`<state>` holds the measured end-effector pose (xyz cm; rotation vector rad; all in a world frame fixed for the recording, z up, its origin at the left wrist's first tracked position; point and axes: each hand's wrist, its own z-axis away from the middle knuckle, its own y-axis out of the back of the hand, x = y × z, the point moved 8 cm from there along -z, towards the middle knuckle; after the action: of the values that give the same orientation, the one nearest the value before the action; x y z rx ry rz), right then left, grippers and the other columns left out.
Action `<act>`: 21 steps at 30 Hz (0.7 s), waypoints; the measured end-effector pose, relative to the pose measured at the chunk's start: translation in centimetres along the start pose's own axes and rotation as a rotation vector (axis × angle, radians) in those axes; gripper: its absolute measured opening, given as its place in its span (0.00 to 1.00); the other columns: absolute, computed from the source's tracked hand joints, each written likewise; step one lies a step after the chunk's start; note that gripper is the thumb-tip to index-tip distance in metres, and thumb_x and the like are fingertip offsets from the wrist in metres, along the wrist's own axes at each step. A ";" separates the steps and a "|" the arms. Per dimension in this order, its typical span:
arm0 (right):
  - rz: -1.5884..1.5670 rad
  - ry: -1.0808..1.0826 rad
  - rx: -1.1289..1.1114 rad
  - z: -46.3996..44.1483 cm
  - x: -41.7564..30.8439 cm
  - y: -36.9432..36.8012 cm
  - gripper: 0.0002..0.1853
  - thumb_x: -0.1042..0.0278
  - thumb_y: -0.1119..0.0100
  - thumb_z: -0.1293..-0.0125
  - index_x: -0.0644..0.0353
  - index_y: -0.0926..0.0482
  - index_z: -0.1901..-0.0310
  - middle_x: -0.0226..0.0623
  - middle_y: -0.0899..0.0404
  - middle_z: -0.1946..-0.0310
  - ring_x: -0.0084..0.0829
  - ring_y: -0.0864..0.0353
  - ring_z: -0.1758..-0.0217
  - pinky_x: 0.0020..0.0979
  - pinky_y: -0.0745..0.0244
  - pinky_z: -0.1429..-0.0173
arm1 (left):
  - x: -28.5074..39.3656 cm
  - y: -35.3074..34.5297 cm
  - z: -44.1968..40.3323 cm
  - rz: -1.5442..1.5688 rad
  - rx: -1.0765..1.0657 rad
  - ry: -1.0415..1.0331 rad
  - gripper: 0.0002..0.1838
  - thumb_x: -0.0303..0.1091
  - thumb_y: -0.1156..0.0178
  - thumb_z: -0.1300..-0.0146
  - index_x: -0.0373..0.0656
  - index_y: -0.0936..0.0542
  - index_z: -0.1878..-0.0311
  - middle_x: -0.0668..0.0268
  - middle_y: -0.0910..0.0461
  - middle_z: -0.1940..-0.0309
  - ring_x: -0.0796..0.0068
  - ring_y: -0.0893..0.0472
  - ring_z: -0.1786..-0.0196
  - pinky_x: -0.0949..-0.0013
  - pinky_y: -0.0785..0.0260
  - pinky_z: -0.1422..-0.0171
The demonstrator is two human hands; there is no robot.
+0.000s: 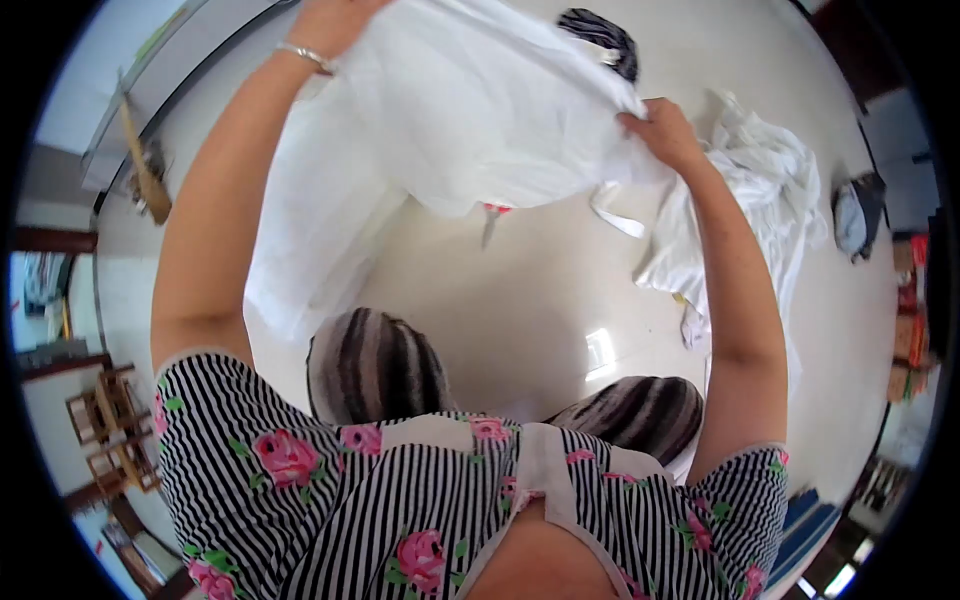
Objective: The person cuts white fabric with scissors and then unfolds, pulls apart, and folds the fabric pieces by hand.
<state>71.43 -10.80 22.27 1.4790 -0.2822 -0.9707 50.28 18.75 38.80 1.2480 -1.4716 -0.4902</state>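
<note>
Two raised arms stretch a white cloth [470, 110] above a pale, glossy floor [500, 300]. The left hand [335, 25], wearing a bracelet [305, 57], grasps its upper left part; the right hand [665, 132] pinches its right edge. Below the cloth's lower edge, scissors [492, 222] lie between it and the knees. More white fabric [755, 190] is heaped near the right arm.
</note>
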 end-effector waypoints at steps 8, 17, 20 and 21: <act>-0.265 0.598 0.664 -0.2 -25.5 7.0 0.14 0.72 0.46 0.44 0.55 0.25 0.55 0.38 0.21 0.59 0.40 0.22 0.58 0.38 0.28 0.56 | -7.5 26.4 17.7 -0.203 0.966 0.084 0.16 0.38 0.38 0.40 0.41 0.20 0.52 0.66 0.19 0.67 0.83 0.25 0.65 0.79 0.32 0.61; -0.319 0.969 0.559 3.8 -34.5 -3.7 0.12 0.80 0.45 0.56 0.50 0.21 0.70 0.23 0.19 0.59 0.33 0.24 0.62 0.33 0.30 0.62 | -5.7 15.7 41.9 -0.494 0.725 0.387 0.18 0.13 0.46 0.61 0.38 0.22 0.64 0.61 0.23 0.65 0.63 0.24 0.59 0.67 0.33 0.52; -0.145 0.951 0.309 3.3 -31.9 -12.4 0.10 0.78 0.43 0.55 0.49 0.19 0.71 0.21 0.21 0.54 0.30 0.26 0.52 0.33 0.32 0.51 | -9.7 5.6 45.7 -0.379 0.467 0.415 0.18 0.14 0.41 0.64 0.44 0.21 0.66 0.64 0.23 0.66 0.62 0.25 0.59 0.64 0.33 0.50; -0.057 0.953 0.258 3.3 -31.1 -15.2 0.11 0.77 0.43 0.54 0.49 0.19 0.68 0.22 0.22 0.52 0.31 0.26 0.50 0.34 0.33 0.48 | -11.6 2.9 47.1 -0.343 0.404 0.509 0.18 0.15 0.41 0.63 0.45 0.21 0.66 0.64 0.23 0.66 0.62 0.25 0.59 0.64 0.33 0.51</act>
<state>44.47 11.17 21.04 2.0216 0.3427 -0.1909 5.31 15.11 20.66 1.8047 -0.9476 -0.0730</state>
